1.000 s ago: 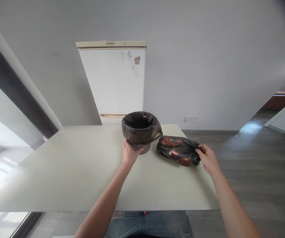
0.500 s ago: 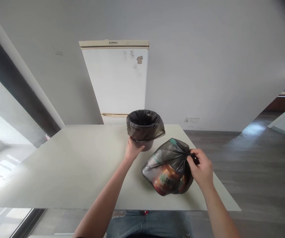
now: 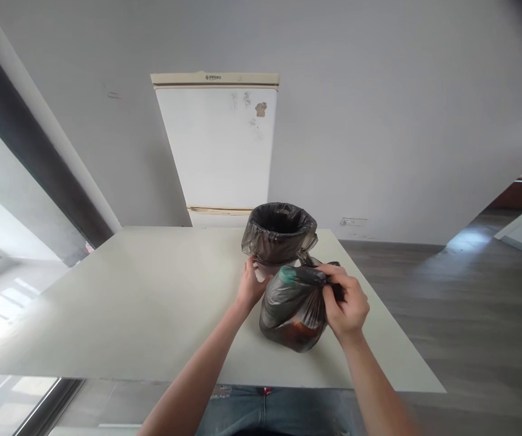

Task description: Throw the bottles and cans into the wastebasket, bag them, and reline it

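Observation:
A small trash bin [image 3: 263, 270] stands toward the far right part of the table, lined with a black plastic liner [image 3: 274, 245] folded down over its rim. My left hand [image 3: 252, 286] grips the bin low on its left side, fingers and thumb curled about it. In front of the bin is a full black garbage bag [image 3: 292, 312], through whose thin film orange-red and green items show. Its gathered neck is pinched in my right hand [image 3: 346, 300]. The filled bag hides part of the bin's lower body.
The pale table [image 3: 152, 303] spreads out to the left, its right edge close to my right hand. Behind it stands a white refrigerator [image 3: 218, 145] against a grey wall. A wall socket [image 3: 354, 221] sits low to the right, above the wooden floor [image 3: 447, 315].
My right hand has brought the garbage bag left and closer to the bin, turning it. In the view, the bin and my left hand have shifted slightly right.

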`<state>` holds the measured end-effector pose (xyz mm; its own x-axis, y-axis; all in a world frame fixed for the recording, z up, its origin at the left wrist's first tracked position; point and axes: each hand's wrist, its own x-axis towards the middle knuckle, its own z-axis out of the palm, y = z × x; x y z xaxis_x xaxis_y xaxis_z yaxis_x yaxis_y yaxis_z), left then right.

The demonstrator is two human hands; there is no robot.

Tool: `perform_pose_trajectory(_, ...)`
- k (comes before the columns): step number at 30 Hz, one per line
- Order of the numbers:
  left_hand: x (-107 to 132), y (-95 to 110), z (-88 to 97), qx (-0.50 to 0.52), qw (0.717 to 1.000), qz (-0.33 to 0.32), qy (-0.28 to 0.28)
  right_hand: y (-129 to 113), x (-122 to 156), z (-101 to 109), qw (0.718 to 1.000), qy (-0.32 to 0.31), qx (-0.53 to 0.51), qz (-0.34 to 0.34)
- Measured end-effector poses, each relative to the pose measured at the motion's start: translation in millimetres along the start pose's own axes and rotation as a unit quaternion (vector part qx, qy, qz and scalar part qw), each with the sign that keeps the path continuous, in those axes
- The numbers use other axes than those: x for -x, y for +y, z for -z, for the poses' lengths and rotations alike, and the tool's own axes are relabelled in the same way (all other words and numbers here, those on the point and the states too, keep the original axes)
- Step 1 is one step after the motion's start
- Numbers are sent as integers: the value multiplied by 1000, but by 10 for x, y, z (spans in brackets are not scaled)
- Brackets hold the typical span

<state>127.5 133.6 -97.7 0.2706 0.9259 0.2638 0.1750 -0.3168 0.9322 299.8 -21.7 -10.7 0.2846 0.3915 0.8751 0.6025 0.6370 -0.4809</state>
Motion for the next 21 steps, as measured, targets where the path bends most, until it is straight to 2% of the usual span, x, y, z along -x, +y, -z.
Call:
perform_pose_trajectory(3, 125, 61, 58, 22, 999, 3, -25, -39, 8, -70, 998, -19, -43, -28)
perform_pose_trajectory(5, 221, 116, 167, 34, 999, 14, -20, -61, 13, -130, 997, -38, -68, -30)
perform_pose_trajectory(9, 447, 363, 564, 39, 996, -3, 78, -99, -31, -322, 986, -117, -121, -11)
perform_pose_trajectory(11, 549, 568, 807, 35, 994, -36, 101, -105, -87, -450, 975, -175, -140, 4)
perform_pose_trajectory(12, 589, 678, 920, 33, 995, -52, 80, -104, -120, -518, 968, -202, -145, 13)
perform_pose_trajectory(14, 641, 878, 1105, 31, 997, -75, -4, -96, -182, -654, 959, -244, -142, 35)
perform_pose_trajectory(16, 659, 1013, 1216, 33, 991, -90, -88, -96, -224, -779, 956, -259, -123, 65)
perform_pose_trajectory(17, 657, 1048, 1245, 30, 988, -99, -113, -104, -235, -835, 956, -259, -111, 80)
perform_pose_trajectory(19, 643, 1064, 1264, 9, 985, -127, -114, -140, -229, -926, 959, -251, -83, 97)
perform_pose_trajectory(21, 631, 1036, 1252, -20, 985, -154, -70, -193, -191, -982, 970, -228, -42, 75)
